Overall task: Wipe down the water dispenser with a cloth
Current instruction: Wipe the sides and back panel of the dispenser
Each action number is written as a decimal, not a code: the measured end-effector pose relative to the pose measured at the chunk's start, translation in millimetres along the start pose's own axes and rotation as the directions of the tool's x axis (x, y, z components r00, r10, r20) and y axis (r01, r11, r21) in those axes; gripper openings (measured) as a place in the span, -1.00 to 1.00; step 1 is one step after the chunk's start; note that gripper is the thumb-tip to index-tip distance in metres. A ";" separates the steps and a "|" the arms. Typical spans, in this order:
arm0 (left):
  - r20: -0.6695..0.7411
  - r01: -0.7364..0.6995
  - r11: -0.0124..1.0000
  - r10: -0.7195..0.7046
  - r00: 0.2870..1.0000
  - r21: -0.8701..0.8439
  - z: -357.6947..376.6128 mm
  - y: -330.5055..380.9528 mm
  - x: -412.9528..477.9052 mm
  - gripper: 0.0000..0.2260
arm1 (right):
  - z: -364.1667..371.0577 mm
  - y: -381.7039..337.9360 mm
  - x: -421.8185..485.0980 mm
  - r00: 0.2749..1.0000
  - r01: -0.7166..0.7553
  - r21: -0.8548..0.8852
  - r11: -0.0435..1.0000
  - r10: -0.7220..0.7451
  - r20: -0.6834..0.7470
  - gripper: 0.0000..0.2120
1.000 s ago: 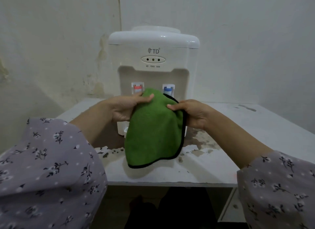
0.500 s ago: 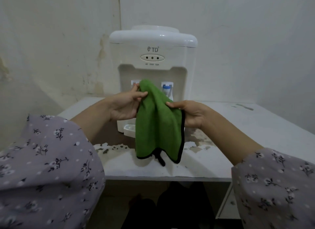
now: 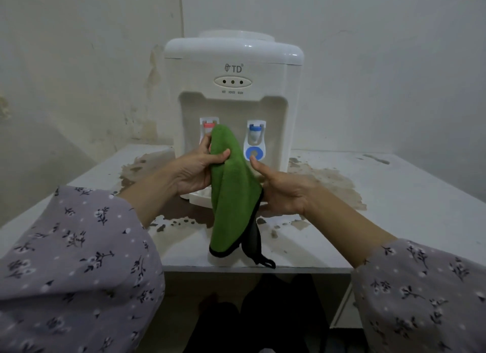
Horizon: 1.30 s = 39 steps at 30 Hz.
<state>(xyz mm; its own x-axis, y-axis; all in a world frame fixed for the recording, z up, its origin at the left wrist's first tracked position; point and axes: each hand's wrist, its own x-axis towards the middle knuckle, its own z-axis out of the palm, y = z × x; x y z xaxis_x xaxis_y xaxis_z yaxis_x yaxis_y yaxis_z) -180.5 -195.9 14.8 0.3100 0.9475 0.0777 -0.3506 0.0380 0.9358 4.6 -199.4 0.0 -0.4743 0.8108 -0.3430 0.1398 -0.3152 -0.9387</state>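
Observation:
A white water dispenser point(image 3: 232, 63) stands on the table against the wall, with a red tap point(image 3: 208, 124) and a blue tap point(image 3: 255, 134). In front of it hangs a folded green cloth point(image 3: 231, 195) with black edging and a black loop at its bottom. My left hand point(image 3: 193, 170) pinches the cloth near its top, thumb in front. My right hand point(image 3: 282, 192) is at the cloth's right edge. Its thumb sticks up clear of the cloth, and its fingers are hidden behind the fold.
The white table point(image 3: 394, 195) has brown peeled patches around the dispenser's base. A white drip tray point(image 3: 198, 197) juts out at the dispenser's foot, behind the cloth. Walls close in at the back and left. The table's front edge runs just below the cloth.
The cloth has been folded narrower and now hangs lower, with its loop dangling. My right hand has come in toward the left hand, and its thumb has lifted off the cloth.

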 end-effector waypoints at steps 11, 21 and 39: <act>-0.188 0.276 0.927 -0.232 0.954 0.256 -8.5 8.6 0.5 -0.63 | -5.8 -8.4 3.2 0.992 0.119 0.123 0.985 -0.113 -0.055 -0.23; -0.205 0.358 0.896 -0.311 0.928 0.262 -4.5 -3.9 -0.5 -0.95 | 1.3 -1.5 4.6 0.998 0.051 -0.223 0.974 -0.054 -0.009 -0.60; -0.088 -0.048 0.567 0.210 0.974 0.823 -4.5 -37.6 30.0 -0.76 | -13.9 14.9 42.2 0.452 0.574 -0.244 0.781 -0.551 -0.701 -0.91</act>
<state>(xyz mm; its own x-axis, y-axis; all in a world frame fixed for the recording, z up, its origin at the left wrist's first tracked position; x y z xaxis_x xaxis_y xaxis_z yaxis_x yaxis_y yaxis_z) -162.0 -167.5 -19.6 0.1505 0.9584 0.2424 0.5133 -0.2853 0.8094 -1.3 -163.1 -28.9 0.3177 0.8862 0.3372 0.0491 0.3398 -0.9392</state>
